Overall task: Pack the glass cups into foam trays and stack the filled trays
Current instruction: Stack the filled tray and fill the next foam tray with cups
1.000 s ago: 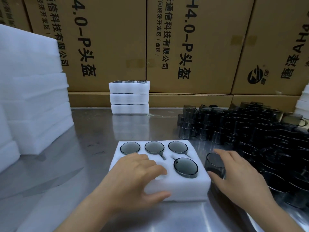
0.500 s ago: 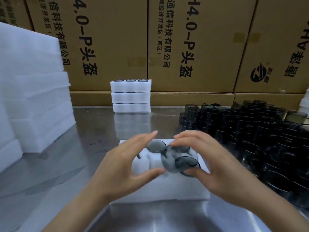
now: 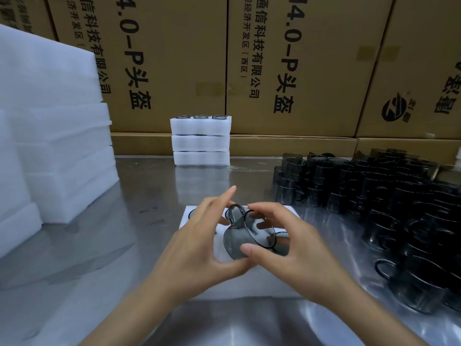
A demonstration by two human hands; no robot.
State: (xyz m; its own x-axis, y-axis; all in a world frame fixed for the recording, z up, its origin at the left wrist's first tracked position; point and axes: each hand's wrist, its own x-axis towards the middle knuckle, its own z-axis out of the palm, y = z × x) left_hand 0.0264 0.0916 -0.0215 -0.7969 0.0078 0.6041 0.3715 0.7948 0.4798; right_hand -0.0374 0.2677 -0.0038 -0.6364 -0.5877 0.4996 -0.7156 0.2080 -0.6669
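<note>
- Three filled foam trays point(image 3: 201, 141) already stand stacked at the back of the desk point(image 3: 139, 236), against the cardboard boxes point(image 3: 294, 66); cup rims show in the top one.
- One more tray point(image 3: 239, 283) lies on the desk just in front of the person, under both hands. Only slivers of its far pockets show past the fingers, so how many are filled cannot be told from here.
- One smoky glass cup point(image 3: 245, 234) is held tilted above this tray, mouth turned toward the right, not yet in a pocket.
- Right hand point(image 3: 287, 243) grasps the cup, thumb on its side and fingers curled over the rim. Left hand point(image 3: 199, 243) holds it from the other side, thumb beneath its base, forefinger stretched out above.
- Many loose cups point(image 3: 389, 211) crowd the right side of the desk, so most of the packing looks to be still ahead.
- Plenty of unused foam point(image 3: 52, 136) is piled high at the left, seemingly waiting to be filled.
- Remaining for this tray, in my judgement: seat the cup, fill any free pockets, then carry it to the stack.
</note>
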